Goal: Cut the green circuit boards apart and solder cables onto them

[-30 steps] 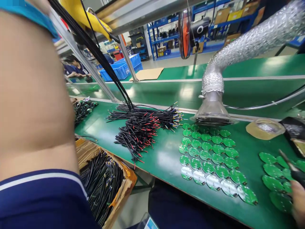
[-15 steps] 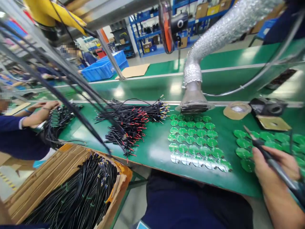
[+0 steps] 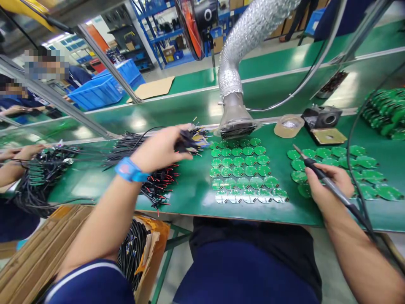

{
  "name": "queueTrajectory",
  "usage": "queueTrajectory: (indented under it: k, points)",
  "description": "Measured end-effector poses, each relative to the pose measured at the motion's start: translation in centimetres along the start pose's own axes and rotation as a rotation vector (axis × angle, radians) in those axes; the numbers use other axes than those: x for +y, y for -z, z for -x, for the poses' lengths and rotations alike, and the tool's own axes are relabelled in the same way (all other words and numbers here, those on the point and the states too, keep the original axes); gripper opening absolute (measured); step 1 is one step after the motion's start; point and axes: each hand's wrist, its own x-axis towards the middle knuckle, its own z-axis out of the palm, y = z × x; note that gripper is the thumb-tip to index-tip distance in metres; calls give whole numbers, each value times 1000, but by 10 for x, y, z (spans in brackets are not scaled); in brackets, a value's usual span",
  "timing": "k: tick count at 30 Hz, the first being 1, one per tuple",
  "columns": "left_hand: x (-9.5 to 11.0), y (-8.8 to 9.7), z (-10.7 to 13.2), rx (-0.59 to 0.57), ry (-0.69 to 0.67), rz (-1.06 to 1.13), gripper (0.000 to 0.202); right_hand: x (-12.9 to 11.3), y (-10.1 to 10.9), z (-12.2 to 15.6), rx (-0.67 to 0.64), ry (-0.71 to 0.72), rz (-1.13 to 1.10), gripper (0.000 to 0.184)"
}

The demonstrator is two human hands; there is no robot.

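My left hand [image 3: 163, 145], with a blue band at the wrist, reaches over a pile of black cables [image 3: 123, 150]. Its thumb and fingers close around a dark bunch of cables near their stripped ends; motion blur and the fingers hide part of the grip. Below the wrist, red-tipped wires [image 3: 163, 181] stick out of the pile. In my right hand [image 3: 332, 181] is a soldering iron [image 3: 329, 185], its tip pointing up and left, over round green circuit boards [image 3: 337, 162]. More round boards [image 3: 242, 172] lie in rows between my hands.
A fume-extraction nozzle [image 3: 237, 122] hangs behind the middle boards. Behind the right boards are a translucent tub [image 3: 288, 126] and a soldering-iron stand [image 3: 325, 120]. Stacked green boards [image 3: 387, 112] sit far right. A cardboard box [image 3: 41, 253] of cables stands below left; a co-worker's hands [image 3: 22, 154] handle cables.
My left hand has come into view and reached onto the cable pile. The view has turned to the right. My right hand still holds the soldering iron over the right-hand boards.
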Motion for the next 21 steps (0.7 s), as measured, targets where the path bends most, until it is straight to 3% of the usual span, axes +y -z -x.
queueTrajectory:
  k: [2, 3, 6, 9, 12, 16, 21]
  points:
    - [0, -16, 24, 10, -81, -202, 86, -1, -1, 0, -4, -37, -21, 43]
    - [-2, -24, 39, 53, -106, -298, 86, -2, -1, 0, -6, -41, -21, 44]
    - [-11, -47, 82, 205, -107, -391, 59, -4, -1, 1, -19, -11, 21, 44]
    - [-21, -66, 101, 252, -141, -332, 27, -3, 0, 2, -44, 13, 68, 42]
    - [-26, -87, 88, 178, -246, -343, 15, -4, 1, 5, -74, 93, 92, 36]
    - [-27, -114, 41, -10, -422, -564, 18, -17, 8, 16, -118, 272, 94, 26]
    - [-26, -128, 2, -234, -460, -780, 27, -35, 20, 36, -283, 577, 53, 16]
